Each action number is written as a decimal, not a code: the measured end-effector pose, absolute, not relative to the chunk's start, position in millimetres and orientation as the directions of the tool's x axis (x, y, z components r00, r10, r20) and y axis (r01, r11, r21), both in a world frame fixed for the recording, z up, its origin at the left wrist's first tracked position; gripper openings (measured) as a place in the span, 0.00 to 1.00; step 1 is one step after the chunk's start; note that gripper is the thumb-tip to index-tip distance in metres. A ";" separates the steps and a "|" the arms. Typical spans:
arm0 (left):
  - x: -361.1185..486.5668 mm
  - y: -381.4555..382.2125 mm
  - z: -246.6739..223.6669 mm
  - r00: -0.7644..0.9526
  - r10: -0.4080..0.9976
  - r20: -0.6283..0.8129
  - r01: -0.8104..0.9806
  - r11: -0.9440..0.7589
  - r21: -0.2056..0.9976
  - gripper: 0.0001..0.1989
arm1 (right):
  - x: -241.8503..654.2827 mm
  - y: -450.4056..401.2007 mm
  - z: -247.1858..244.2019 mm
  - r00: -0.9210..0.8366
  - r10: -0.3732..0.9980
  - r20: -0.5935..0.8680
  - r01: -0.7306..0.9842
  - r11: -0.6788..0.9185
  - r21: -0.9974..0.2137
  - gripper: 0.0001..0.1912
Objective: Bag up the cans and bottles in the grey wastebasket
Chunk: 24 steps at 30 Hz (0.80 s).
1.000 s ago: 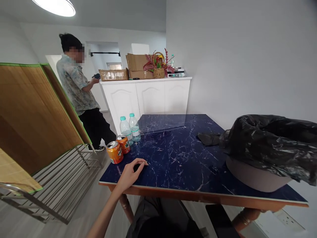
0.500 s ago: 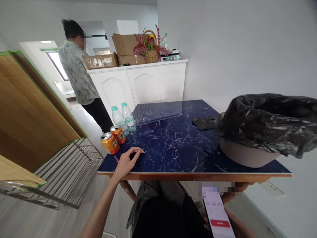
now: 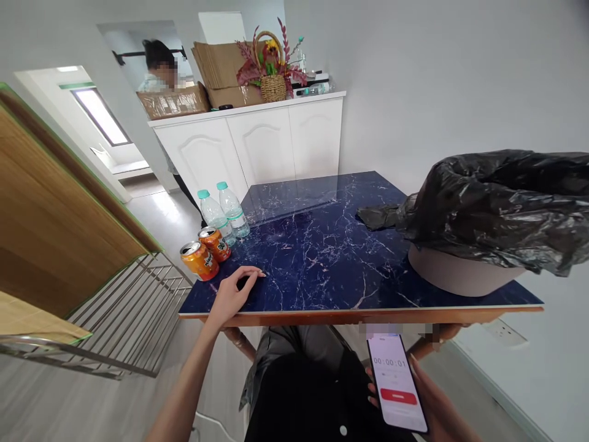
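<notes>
My left hand (image 3: 234, 293) rests on the near left of the dark blue marble-patterned table (image 3: 313, 258). Its fingers curve in, the thumb tip meets them in a loose ring, and I see nothing held. Just beyond it stand two orange soda cans, a nearer one (image 3: 200, 263) and a farther one (image 3: 215, 244), both with tops facing up. Behind the cans are two clear bottles with teal caps, one left (image 3: 212, 212) and one right (image 3: 232, 210). Below the table edge, my right hand (image 3: 430, 393) grips a smartphone (image 3: 396, 383) with a timer on its lit screen.
A bin (image 3: 455, 276) lined with a black plastic bag (image 3: 497, 215) stands on the table's right side. A metal rack (image 3: 133, 319) is at the left. Beyond are a white cabinet (image 3: 262, 141) with cardboard boxes and a flower basket (image 3: 273, 88), and a person (image 3: 159, 70) behind it.
The view has shifted slightly. The person has moved behind the cabinet, mostly hidden by the box. The phone is now seen more fully; my left hand stays on the table.
</notes>
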<state>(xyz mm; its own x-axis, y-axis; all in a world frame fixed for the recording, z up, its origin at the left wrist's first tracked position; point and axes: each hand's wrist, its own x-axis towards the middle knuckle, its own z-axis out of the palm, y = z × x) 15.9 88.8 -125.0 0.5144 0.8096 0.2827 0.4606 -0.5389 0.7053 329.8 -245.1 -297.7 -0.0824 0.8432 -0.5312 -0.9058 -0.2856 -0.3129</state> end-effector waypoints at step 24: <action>15.9 89.9 -126.2 0.511 0.811 0.286 0.460 -0.539 0.705 0.18 | 336.6 -243.0 -286.5 -0.052 0.839 -0.542 -0.932 -0.236 -0.277 0.42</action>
<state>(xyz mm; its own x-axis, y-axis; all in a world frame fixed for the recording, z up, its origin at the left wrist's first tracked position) 15.9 89.9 -126.2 0.5108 0.8106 0.2864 0.4601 -0.5392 0.7054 336.6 -243.0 -286.5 -0.0515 0.8391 -0.5416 -0.9316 -0.2357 -0.2766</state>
